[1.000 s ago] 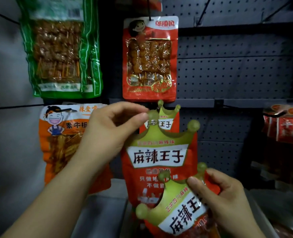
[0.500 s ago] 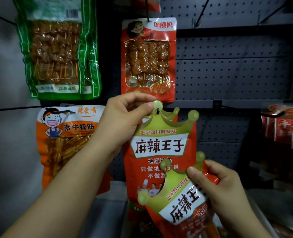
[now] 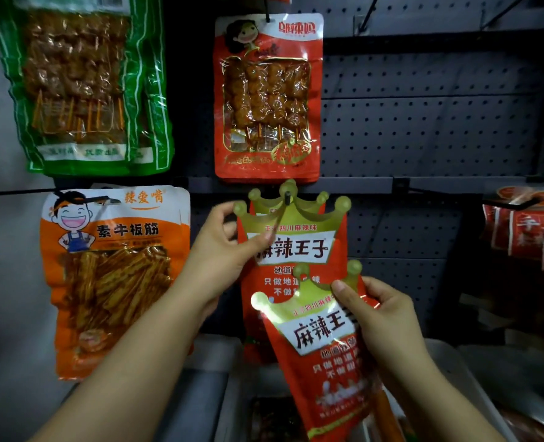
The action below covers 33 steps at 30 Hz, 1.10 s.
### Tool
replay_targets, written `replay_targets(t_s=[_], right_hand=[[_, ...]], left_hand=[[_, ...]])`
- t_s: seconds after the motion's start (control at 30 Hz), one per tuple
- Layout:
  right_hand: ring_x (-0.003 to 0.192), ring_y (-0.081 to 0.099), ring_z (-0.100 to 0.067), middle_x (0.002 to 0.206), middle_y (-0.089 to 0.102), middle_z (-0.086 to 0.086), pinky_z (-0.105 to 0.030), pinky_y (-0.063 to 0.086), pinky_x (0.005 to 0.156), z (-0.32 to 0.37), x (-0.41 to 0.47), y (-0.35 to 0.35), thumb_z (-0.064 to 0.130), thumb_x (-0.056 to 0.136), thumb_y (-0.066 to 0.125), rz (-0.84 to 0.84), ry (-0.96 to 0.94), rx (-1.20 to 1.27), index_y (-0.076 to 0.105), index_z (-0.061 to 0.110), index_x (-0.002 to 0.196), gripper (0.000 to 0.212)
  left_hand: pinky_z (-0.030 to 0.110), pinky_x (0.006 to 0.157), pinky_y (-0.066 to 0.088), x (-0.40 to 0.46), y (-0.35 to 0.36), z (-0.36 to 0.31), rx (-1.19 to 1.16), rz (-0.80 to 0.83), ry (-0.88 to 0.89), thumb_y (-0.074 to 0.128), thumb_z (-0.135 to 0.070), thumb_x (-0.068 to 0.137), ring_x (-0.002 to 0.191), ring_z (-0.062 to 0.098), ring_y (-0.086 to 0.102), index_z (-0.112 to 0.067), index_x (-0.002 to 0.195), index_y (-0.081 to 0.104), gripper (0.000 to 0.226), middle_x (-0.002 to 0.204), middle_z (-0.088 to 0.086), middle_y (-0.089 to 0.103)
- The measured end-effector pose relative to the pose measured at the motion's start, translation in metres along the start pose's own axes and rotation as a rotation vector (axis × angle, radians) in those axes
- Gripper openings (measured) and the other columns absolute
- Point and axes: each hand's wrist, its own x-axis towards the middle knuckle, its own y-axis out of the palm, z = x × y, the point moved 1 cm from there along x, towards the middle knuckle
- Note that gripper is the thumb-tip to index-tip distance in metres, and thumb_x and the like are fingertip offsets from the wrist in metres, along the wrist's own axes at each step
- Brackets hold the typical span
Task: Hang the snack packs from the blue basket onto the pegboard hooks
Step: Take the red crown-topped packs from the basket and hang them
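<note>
Head view shows the left hand with its thumb and forefinger pinching the left side of a crown-topped red pack, just below the crown's left points; the other fingers are curled behind the pack. This hung pack has its hole already over the tip of a black hook, and its long axis drops straight down from there, so it seems to hang on the hook, with another crown pack close behind it. Below and to the right, the right hand grasps a second crown pack, thumb on the front near the crown, fingers wrapped behind the right edge. This held pack is tilted: its crown leans up and to the left, its bottom goes down and to the right, and it overlaps the lower part of the hung pack. Its hang hole I cannot make out. The hook lies above the right hand's fingers and a little to the left, so I judge the coming move must lift the held pack, turn it upright, and bring its crown to the hook tip; the left hand is nearer to the hook and could steady things there. Around are a red skewer pack, a green pack and an orange pack, all hanging on the dark pegboard. The blue basket I cannot see clearly.
</note>
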Motion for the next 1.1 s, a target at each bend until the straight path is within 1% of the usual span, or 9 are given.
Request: replay_targets(t_s=[0.07, 0.17, 0.37, 0.6, 0.7, 0.77, 0.87, 0.97, 1.1], right_hand=[[0.067, 0.074, -0.022, 0.073, 0.076, -0.004, -0.032, 0.059, 0.059, -0.002, 0.01, 0.001, 0.026, 0.08, 0.072, -0.019, -0.004, -0.026, 0.073, 0.015, 0.081, 0.011], [0.066, 0.073, -0.018, 0.073, 0.076, 0.001, -0.031, 0.058, 0.059, -0.003, 0.021, 0.0, 0.027, 0.081, 0.073, -0.03, -0.012, -0.064, 0.071, 0.023, 0.079, 0.004], [0.061, 0.072, -0.02, 0.069, 0.075, -0.002, -0.036, 0.058, 0.06, -0.008, 0.021, -0.013, 0.034, 0.077, 0.074, -0.118, -0.022, -0.104, 0.07, 0.02, 0.076, 0.015], [0.063, 0.072, -0.017, 0.071, 0.075, -0.001, -0.034, 0.057, 0.06, -0.003, 0.009, -0.016, 0.042, 0.077, 0.069, -0.099, -0.04, -0.102, 0.067, 0.02, 0.076, 0.022], [0.064, 0.072, -0.018, 0.072, 0.074, -0.002, -0.029, 0.057, 0.058, 0.004, 0.002, -0.012, 0.041, 0.081, 0.065, -0.109, -0.08, -0.058, 0.068, 0.021, 0.075, 0.02], [0.064, 0.07, -0.017, 0.072, 0.074, -0.003, -0.028, 0.054, 0.057, 0.008, -0.002, -0.009, 0.037, 0.085, 0.063, -0.13, -0.122, -0.031, 0.068, 0.02, 0.076, 0.019], [0.058, 0.065, -0.005, 0.066, 0.072, 0.001, -0.017, 0.05, 0.052, 0.013, -0.01, -0.003, 0.029, 0.087, 0.062, -0.157, -0.186, 0.026, 0.066, 0.015, 0.077, 0.017], [0.052, 0.059, 0.006, 0.061, 0.07, 0.011, -0.009, 0.044, 0.048, 0.016, -0.019, 0.006, 0.02, 0.09, 0.06, -0.154, -0.255, 0.061, 0.064, 0.015, 0.075, 0.015], [0.053, 0.059, 0.008, 0.062, 0.07, 0.013, -0.007, 0.043, 0.049, 0.023, -0.03, 0.018, 0.018, 0.088, 0.061, -0.137, -0.311, 0.095, 0.063, 0.016, 0.073, 0.015]], left_hand=[[0.021, 0.059, 0.055, 0.007, 0.002, 0.014, 0.018, 0.022, -0.079, 0.071, -0.008, 0.08, 0.08, 0.015, 0.073, -0.016, 0.104, 0.062, 0.027, 0.092, 0.003, 0.076], [0.02, 0.059, 0.055, 0.024, 0.005, 0.029, 0.057, -0.008, -0.097, 0.071, -0.01, 0.081, 0.077, 0.014, 0.073, -0.016, 0.091, 0.068, 0.012, 0.083, 0.001, 0.076], [0.023, 0.061, 0.057, 0.061, 0.013, 0.047, 0.155, -0.13, -0.04, 0.07, -0.009, 0.082, 0.068, 0.01, 0.07, -0.016, 0.089, 0.067, 0.009, 0.083, 0.003, 0.073], [0.041, 0.083, 0.056, 0.071, 0.012, 0.051, 0.345, -0.257, -0.021, 0.074, -0.015, 0.079, 0.088, 0.025, 0.069, -0.012, 0.097, 0.065, 0.021, 0.096, 0.009, 0.071], [0.033, 0.086, 0.052, 0.054, 0.008, 0.045, 0.38, -0.312, 0.064, 0.074, -0.018, 0.079, 0.1, 0.016, 0.061, -0.014, 0.11, 0.057, 0.035, 0.111, 0.002, 0.063], [0.019, 0.078, 0.05, 0.035, 0.005, 0.035, 0.346, -0.337, 0.163, 0.069, -0.019, 0.083, 0.094, 0.009, 0.059, -0.021, 0.102, 0.057, 0.023, 0.107, -0.002, 0.062], [0.014, 0.069, 0.052, 0.0, 0.009, 0.015, 0.169, -0.165, 0.182, 0.065, -0.032, 0.083, 0.08, 0.008, 0.066, -0.029, 0.083, 0.066, 0.004, 0.084, -0.007, 0.071], [0.009, 0.061, 0.049, -0.029, 0.019, -0.005, 0.142, 0.055, 0.18, 0.062, -0.056, 0.065, 0.074, -0.002, 0.068, -0.034, 0.078, 0.07, 0.027, 0.079, -0.013, 0.074], [0.014, 0.063, 0.054, -0.044, 0.022, -0.02, 0.196, 0.057, 0.173, 0.068, -0.047, 0.059, 0.072, -0.001, 0.067, -0.037, 0.07, 0.071, 0.016, 0.075, -0.015, 0.073]])
